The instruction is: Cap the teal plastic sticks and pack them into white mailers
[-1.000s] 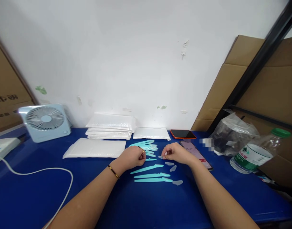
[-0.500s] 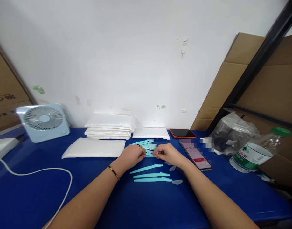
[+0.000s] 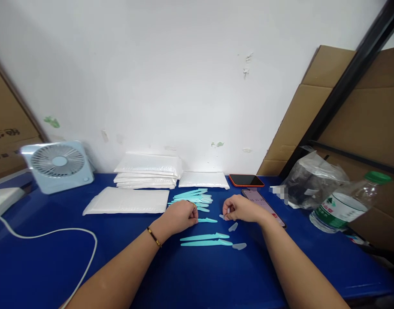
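Note:
My left hand (image 3: 183, 216) is closed on a turquoise eyebrow razor (image 3: 208, 220), whose head end sticks out to the right past the fingers. To its right, my right hand (image 3: 237, 208) pinches a small clear blade cap (image 3: 222, 216) low over the table. A second clear cap (image 3: 233, 227) lies just in front of those fingers. Nearer to me are two more turquoise razors (image 3: 205, 236), side by side, with a clear cap (image 3: 239, 246) at the tip of the nearest one. A heap of turquoise razors (image 3: 197, 197) lies beyond my left hand, partly hidden by it.
White padded mailers (image 3: 147, 165) are stacked by the wall, with single ones (image 3: 129, 201) near the stack. A light blue fan (image 3: 58, 165) and a white cable (image 3: 87, 231) are at left. Two phones (image 3: 247, 180), a bagged item (image 3: 313, 180) and a bottle (image 3: 341, 210) stand or lie at right.
Both hands have come away from the heap of razors. My left hand has moved nearer onto a separate razor, and my right hand has moved right to a clear cap.

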Demonstrator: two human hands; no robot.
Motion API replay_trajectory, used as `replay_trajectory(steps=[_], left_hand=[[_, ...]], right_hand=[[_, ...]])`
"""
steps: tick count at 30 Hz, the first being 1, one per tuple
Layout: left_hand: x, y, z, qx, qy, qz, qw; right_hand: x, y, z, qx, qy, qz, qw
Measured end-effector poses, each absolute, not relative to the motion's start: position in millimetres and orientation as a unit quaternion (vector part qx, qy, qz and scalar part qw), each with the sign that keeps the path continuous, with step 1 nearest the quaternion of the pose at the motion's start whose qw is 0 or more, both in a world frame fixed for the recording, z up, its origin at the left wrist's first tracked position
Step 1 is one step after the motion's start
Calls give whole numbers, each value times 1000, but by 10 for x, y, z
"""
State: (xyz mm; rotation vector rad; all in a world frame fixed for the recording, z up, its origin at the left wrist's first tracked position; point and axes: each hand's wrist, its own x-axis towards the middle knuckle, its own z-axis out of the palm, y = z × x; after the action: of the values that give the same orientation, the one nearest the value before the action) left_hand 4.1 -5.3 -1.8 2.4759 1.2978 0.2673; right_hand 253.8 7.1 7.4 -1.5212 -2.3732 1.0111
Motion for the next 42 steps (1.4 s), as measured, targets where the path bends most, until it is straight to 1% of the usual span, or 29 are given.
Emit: replay_trajectory(steps=[6, 13, 15, 18, 20, 21, 24, 26, 29, 32, 36, 42], left_hand=[[43, -32, -24, 865, 458, 98, 180], [27, 5, -59, 861, 454, 115, 201], [12, 24, -68, 857, 465, 120, 188], [-2, 22, -51, 847, 487, 164, 136], [4, -14, -17, 847, 483, 181, 128], [13, -41, 2, 853, 472, 172, 142], [51, -133, 47, 875, 426, 112, 201], [75, -177, 56, 881, 411, 78, 221], [89, -189, 39, 877, 427, 63, 212], [76, -152, 2, 869, 455, 78, 178], [51, -96, -38, 867, 455, 89, 183], [52, -86, -44, 867, 450, 98, 188]], right_hand=[[2489, 107, -14, -476, -783, 385, 110], [2317, 87, -96, -459, -796, 365, 149], [2290, 78, -85, -451, -797, 362, 171], [2357, 67, -11, -455, -799, 340, 197], [2469, 59, 60, -461, -815, 303, 179], [2531, 57, 92, -459, -827, 288, 153], [2675, 55, 145, -439, -850, 288, 50], [2704, 63, 133, -443, -848, 289, 18], [2682, 81, 84, -478, -829, 291, 21], [2660, 94, 53, -502, -795, 341, 23], [2647, 88, 61, -493, -765, 414, 30], [2556, 44, 98, -473, -744, 468, 57]])
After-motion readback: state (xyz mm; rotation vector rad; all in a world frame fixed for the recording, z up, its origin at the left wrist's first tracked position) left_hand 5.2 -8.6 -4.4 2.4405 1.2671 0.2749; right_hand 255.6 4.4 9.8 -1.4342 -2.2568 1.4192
